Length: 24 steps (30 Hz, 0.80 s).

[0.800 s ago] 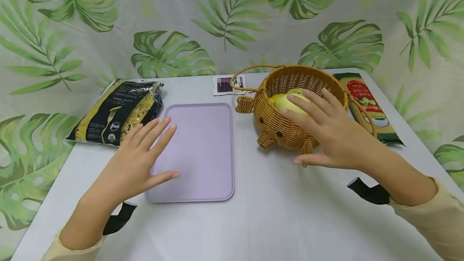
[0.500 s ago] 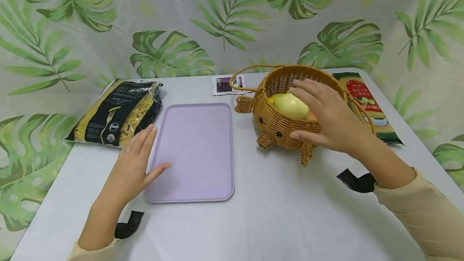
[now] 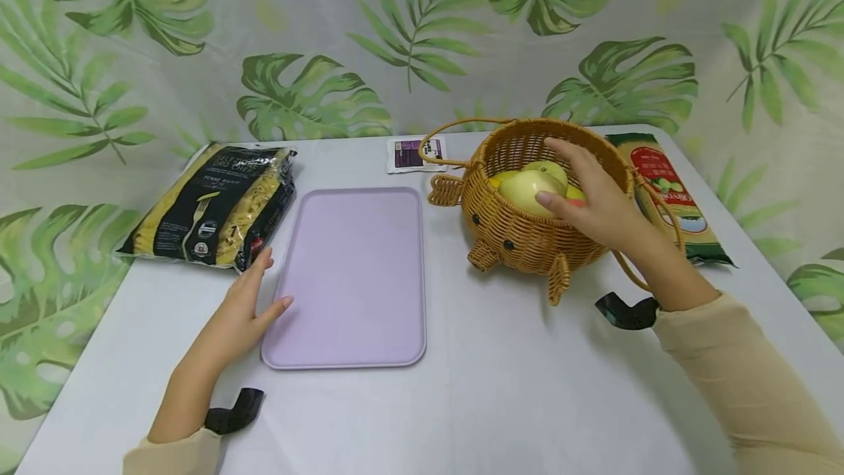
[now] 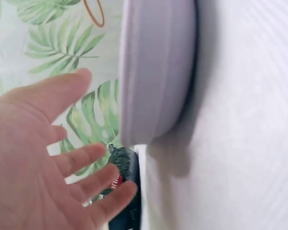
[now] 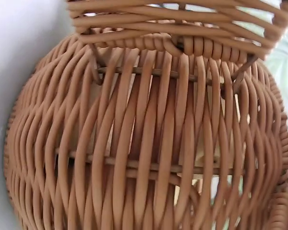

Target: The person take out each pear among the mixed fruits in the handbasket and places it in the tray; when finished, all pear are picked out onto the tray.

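A pale lilac tray [image 3: 356, 277] lies flat on the white table. My left hand [image 3: 231, 325] is beside its near left edge, thumb apart from the fingers and nothing held. The left wrist view shows that hand's palm next to the tray's raised side [image 4: 153, 72]. At the right stands a wicker basket [image 3: 511, 237] shaped like a pig, holding several fruits, among them a pale yellow-green one [image 3: 524, 193]. Over the basket's right rim reaches my right hand [image 3: 603, 207], thumb and fingers spread above the fruits. Basket weave [image 5: 149, 134] fills most of the right wrist view.
A black and yellow bag of penne pasta [image 3: 214, 204] lies left of the tray. Behind the tray is a small purple and white packet [image 3: 409, 155]. A red and green packet [image 3: 672, 196] lies partly behind the basket, whose loop handles stick out at the sides.
My left hand has drawn back down from the pasta bag and over the tray to its left edge. The right hand has shifted, uncovering more fruit, and the basket's right handle now hangs lower.
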Each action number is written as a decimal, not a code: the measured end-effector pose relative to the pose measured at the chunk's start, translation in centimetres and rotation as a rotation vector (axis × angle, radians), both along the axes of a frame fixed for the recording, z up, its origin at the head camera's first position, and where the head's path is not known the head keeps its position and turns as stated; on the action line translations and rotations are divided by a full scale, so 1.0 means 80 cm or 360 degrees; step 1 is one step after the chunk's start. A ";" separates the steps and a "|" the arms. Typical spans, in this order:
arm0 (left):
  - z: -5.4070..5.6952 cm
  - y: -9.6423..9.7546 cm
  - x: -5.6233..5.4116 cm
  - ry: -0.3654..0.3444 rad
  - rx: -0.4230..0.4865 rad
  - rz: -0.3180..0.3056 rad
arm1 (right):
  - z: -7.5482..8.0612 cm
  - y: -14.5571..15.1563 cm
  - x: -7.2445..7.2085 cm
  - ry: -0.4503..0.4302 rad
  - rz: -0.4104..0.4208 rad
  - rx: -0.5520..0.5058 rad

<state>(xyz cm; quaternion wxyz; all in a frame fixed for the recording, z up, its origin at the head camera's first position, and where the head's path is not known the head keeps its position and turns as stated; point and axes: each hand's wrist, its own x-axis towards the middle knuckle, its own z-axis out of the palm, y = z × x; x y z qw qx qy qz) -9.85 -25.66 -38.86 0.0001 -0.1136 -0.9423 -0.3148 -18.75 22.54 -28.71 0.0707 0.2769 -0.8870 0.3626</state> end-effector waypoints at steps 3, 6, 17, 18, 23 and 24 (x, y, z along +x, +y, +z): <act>-0.008 -0.005 -0.003 -0.0089 0.0093 0.0000 | 0.000 0.001 -0.007 -0.0152 0.0019 -0.0084; -0.014 -0.008 -0.004 -0.0133 0.0141 0.0012 | 0.003 0.002 -0.009 -0.0287 0.0014 -0.0093; -0.028 -0.014 -0.008 -0.0066 0.0181 -0.0075 | 0.008 0.001 -0.017 -0.0523 0.0037 -0.0012; -0.029 -0.014 -0.007 -0.0064 0.0179 -0.0073 | 0.008 0.001 -0.017 -0.0536 0.0040 -0.0009; -0.030 -0.016 -0.005 -0.0058 0.0158 -0.0062 | 0.009 0.000 -0.019 -0.0572 0.0039 0.0027; -0.030 -0.016 -0.005 -0.0055 0.0149 -0.0060 | 0.009 0.000 -0.020 -0.0582 0.0032 0.0031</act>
